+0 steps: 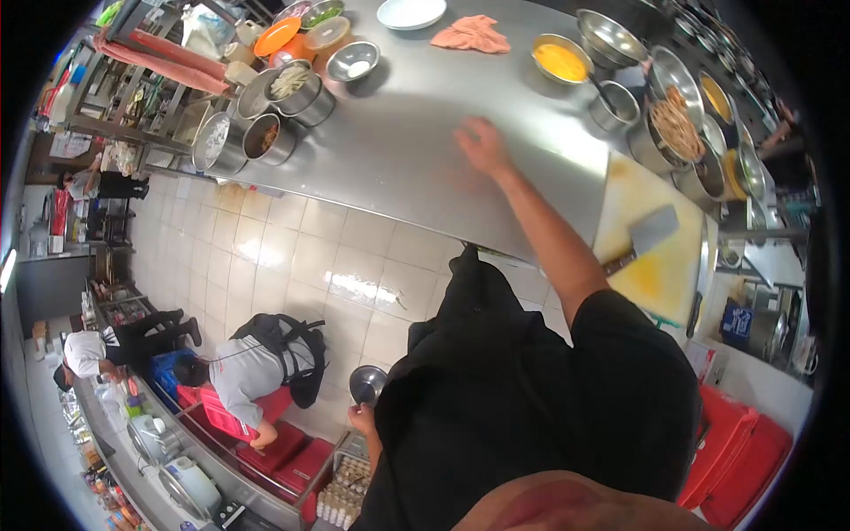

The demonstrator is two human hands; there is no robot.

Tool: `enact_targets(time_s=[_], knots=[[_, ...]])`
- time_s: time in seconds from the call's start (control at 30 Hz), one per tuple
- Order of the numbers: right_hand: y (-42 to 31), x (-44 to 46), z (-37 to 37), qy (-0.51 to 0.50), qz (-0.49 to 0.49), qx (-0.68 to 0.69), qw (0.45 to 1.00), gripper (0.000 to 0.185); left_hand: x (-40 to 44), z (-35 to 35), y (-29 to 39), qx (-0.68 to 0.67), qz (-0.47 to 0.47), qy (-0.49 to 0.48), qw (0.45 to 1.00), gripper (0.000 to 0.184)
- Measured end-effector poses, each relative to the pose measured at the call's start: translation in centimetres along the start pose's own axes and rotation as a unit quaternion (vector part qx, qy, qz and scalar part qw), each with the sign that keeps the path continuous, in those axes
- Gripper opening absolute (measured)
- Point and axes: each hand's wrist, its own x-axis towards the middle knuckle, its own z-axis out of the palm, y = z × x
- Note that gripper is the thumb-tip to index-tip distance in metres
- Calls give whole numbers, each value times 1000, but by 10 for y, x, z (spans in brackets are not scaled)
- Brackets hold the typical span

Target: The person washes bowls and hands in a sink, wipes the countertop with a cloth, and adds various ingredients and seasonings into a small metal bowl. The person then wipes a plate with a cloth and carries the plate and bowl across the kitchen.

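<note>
My left hand (361, 418), low at my side, grips the rim of a small metal bowl (367, 384), which hangs over the tiled floor. The bowl's inside is too dark to make out. My right hand (482, 146) reaches over the steel table (398, 159) with fingers apart and nothing in them; whether it touches the surface I cannot tell. Farther back, to the right of that hand, stand a metal bowl of yellow liquid (560, 62) and a metal pot (613, 108) with a utensil handle in it. An orange cloth (472, 34) lies beyond the hand.
A cleaver (652, 230) rests on a stained cutting board (637, 265) at right. Metal pots (268, 142) and bowls of food crowd the table's left end. Egg trays (343, 496) sit low at left. A co-worker (257, 363) bends over red crates (274, 460); other people are farther left.
</note>
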Motion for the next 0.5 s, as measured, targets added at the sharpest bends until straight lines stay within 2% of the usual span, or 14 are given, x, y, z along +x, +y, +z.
enact_targets(time_s=[0.07, 0.13, 0.2, 0.23, 0.3, 0.4, 0.47, 0.5], knots=[[24, 68, 7, 27, -22, -30, 999, 42, 11, -6, 34, -13, -12, 31, 999, 24], [63, 140, 20, 49, -32, -146, 987, 45, 23, -6, 68, -41, -30, 41, 998, 22], [72, 202, 17, 94, -133, -194, 967, 36, 40, -11, 93, -81, -53, 32, 995, 21], [97, 251, 17, 37, -245, -190, 950, 35, 45, -15, 106, -75, -52, 23, 996, 20], [113, 305, 12, -52, -331, -242, 911, 35, 58, -22, 130, -67, -46, 11, 997, 19], [85, 334, 3, -217, -205, -414, 860, 36, 66, -24, 146, -102, -63, 18, 993, 16], [194, 377, 42, -24, -34, -320, 947, 36, 69, -24, 143, -124, -84, 12, 989, 14], [195, 375, 54, -67, -33, -352, 933, 37, 71, -23, 136, -132, -92, 6, 987, 13]])
